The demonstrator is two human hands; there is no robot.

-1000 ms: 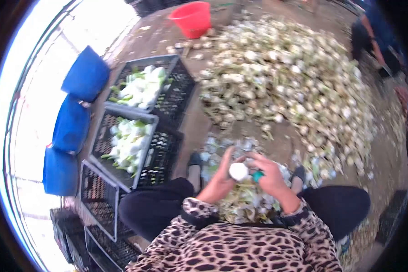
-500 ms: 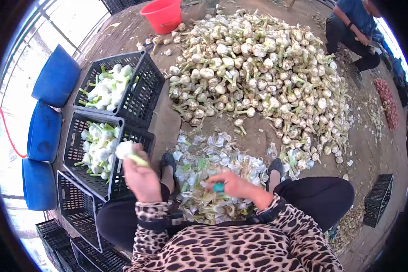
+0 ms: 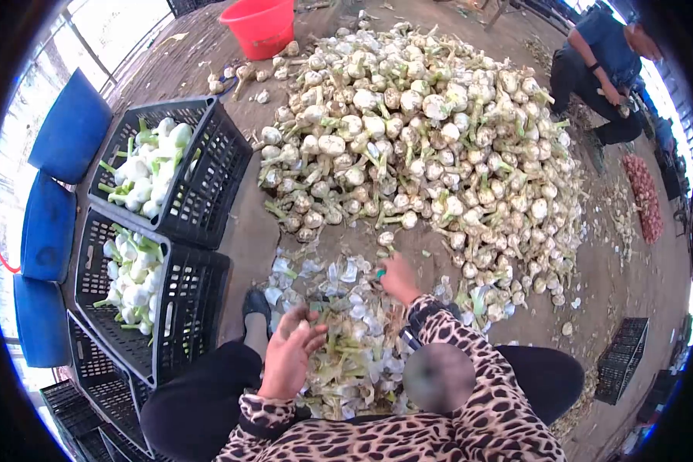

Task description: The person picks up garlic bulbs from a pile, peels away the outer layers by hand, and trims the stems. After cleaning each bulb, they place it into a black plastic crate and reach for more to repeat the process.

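Where the right hand (image 3: 402,281) is stretched forward: its fingers are bent toward a lone bulb (image 3: 386,239); a green item (image 3: 379,274) is seen at their left side, though whether it is gripped or worn cannot be told.
Lone bulb: laid on the ground just beyond the right fingers, on the near side of the heap; whether it is touched cannot be told. A hold round the body would probably be steadier than one on the stalk, with the green item kept turned away from the skin.
Left hand (image 3: 286,356): held nearer and to the left, half open, fingers loosely bent; nothing is seen in its grasp. A loose cup is judged best for a round bulb.
Peelings (image 3: 354,358): strewn between and below the hands; loose skins are best kept off the fingers.
Black crates (image 3: 196,304): set at left, white bulbs contained in two.
Heap (image 3: 439,154): spread at the far side.
Red bucket (image 3: 262,32): placed far left of the heap.
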